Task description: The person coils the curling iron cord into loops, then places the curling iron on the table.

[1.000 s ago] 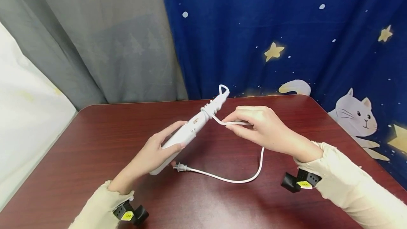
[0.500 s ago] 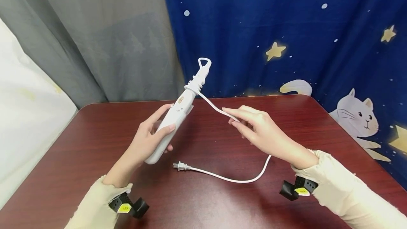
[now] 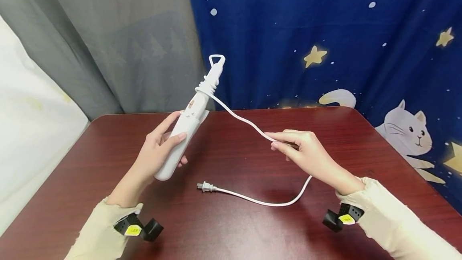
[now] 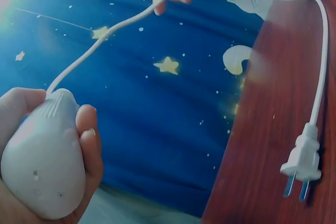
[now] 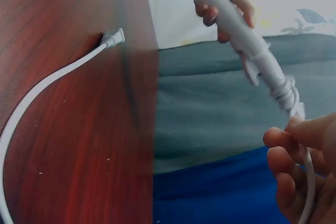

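My left hand (image 3: 151,152) grips a white corded hair iron (image 3: 180,129) by its thick, rounded body, holding it tilted above the table. A small gold mark shows on its side, and a lever-like part sticks out. Several turns of its white cord (image 3: 240,119) wrap around the narrow end, where a cord loop (image 3: 217,57) stands out at the tip. To the right, my right hand (image 3: 306,153) pinches the cord between thumb and fingers, with the stretch leading from the iron slightly slack. The cord's two-pin plug (image 3: 208,187) lies on the table, prongs pointing left.
The dark red wooden table (image 3: 245,228) spans the area below both hands. Behind it hang a grey curtain (image 3: 133,51) and a blue curtain (image 3: 260,39) with stars and a cat print. White cloth (image 3: 32,111) borders the left side.
The left hand has moved left and up with the hair iron, tilting it more upright. The right hand has moved slightly right, and more cord now spans between the hands. The plug stays put.
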Action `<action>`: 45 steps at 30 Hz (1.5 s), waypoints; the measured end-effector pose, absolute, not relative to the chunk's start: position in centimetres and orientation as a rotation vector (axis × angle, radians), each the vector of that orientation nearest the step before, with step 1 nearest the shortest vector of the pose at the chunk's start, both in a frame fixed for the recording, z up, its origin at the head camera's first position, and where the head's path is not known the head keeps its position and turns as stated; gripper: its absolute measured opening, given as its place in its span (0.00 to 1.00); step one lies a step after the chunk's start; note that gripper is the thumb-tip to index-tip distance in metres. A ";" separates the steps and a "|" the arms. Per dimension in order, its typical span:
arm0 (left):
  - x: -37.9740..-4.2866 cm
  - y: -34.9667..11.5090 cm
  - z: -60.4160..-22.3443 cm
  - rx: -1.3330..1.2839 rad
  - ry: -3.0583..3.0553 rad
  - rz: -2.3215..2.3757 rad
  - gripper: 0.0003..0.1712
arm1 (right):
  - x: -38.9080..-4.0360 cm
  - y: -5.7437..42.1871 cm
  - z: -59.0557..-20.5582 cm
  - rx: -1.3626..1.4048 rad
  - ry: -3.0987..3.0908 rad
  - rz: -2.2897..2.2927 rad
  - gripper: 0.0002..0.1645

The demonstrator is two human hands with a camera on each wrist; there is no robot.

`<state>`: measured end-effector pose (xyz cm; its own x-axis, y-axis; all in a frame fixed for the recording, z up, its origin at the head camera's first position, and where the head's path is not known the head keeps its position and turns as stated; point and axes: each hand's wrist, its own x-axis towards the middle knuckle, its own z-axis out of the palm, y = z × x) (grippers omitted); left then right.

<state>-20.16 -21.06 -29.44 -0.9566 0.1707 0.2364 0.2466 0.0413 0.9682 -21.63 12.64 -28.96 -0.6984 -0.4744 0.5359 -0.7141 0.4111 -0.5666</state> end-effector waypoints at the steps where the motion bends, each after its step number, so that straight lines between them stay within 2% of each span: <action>1: -20.1 -21.0 -29.4 -0.455 -2.213 -2.113 0.31 | -21.8 12.7 -29.2 1.037 -2.383 1.186 0.15; 7: -19.4 -19.9 -29.2 -0.573 -2.156 -2.199 0.31 | -22.6 12.7 -30.7 1.027 -2.409 1.273 0.14; 14: -17.9 -18.9 -29.0 -0.822 -2.131 -2.335 0.31 | -25.4 13.2 -32.8 1.072 -2.469 1.387 0.13; 25: -17.1 -18.6 -29.8 -1.122 -2.132 -2.451 0.32 | -29.1 13.5 -33.3 1.123 -2.658 1.658 0.12; 30: -16.8 -18.8 -30.1 -1.252 -2.134 -2.486 0.31 | -30.5 13.9 -33.3 1.287 -2.766 1.797 0.12; 35: -16.7 -18.9 -30.2 -1.418 -2.181 -2.475 0.30 | -31.7 14.2 -33.7 1.523 -2.719 1.855 0.04; 38: -16.7 -18.9 -30.3 -1.544 -2.207 -2.445 0.31 | -32.2 13.6 -33.6 1.632 -2.718 1.824 0.07; 41: -16.8 -18.9 -30.4 -1.678 -2.217 -2.411 0.30 | -32.5 12.6 -33.2 1.687 -2.761 1.926 0.14; 45: -16.9 -19.1 -30.6 -1.781 -2.255 -2.382 0.30 | -32.5 11.7 -32.5 1.652 -2.794 1.931 0.12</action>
